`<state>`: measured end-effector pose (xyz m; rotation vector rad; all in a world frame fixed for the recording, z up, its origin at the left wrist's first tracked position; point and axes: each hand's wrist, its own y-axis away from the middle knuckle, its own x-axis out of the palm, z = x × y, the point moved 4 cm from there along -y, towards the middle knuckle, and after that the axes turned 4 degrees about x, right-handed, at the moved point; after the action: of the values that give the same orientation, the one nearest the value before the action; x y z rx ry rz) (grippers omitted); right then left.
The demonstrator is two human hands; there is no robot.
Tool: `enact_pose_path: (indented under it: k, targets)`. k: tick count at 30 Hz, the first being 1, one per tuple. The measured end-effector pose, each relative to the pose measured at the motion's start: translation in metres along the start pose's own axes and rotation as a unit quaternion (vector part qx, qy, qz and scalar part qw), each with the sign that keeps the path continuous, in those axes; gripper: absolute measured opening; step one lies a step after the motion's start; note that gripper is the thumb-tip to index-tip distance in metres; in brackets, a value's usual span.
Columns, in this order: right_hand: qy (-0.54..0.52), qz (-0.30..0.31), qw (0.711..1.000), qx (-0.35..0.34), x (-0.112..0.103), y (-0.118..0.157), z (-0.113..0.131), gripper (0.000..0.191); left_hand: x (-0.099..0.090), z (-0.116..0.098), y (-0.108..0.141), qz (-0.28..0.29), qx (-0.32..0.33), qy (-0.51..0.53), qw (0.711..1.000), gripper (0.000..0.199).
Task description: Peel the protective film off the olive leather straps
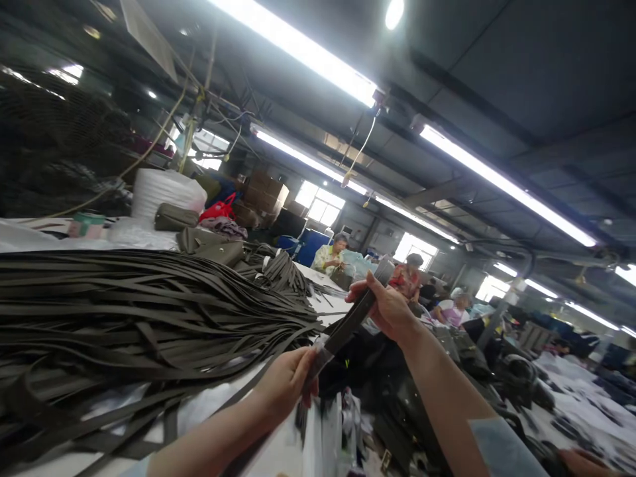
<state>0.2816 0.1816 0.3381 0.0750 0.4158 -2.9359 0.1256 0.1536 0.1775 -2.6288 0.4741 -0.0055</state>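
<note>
A bundle of dark strips (346, 326) slants between my two hands, above the table's edge. Lower down, my left hand (287, 379) is closed round the bundle beside a clear, shiny band. My right hand (386, 306) grips the upper end, thumb on top and fingers behind. Close to my left hand lies a large heap of long dark strips (163, 311), spread over the white table (253, 381). What the strips are made of I cannot tell.
Behind the heap are folded dark bags (211, 246), a white foam roll (166, 195) and a red bag (218, 207). Dark goods (397, 397) lie below my right arm. Several people sit farther off, one in a red patterned top (405, 281). Lamps hang overhead.
</note>
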Motion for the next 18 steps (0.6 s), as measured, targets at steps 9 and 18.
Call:
enact_pose_path:
  k: [9,18]
  targets:
    - [0.129,-0.033,0.988,-0.082,-0.018,0.035,0.000,0.057,0.026,-0.024,-0.018,0.024,0.022,-0.031,0.999,0.072]
    - [0.097,-0.044,0.993,-0.058,-0.046,0.068,-0.003,0.051,0.048,-0.024,-0.009,0.096,0.017,-0.009,0.995,0.063]
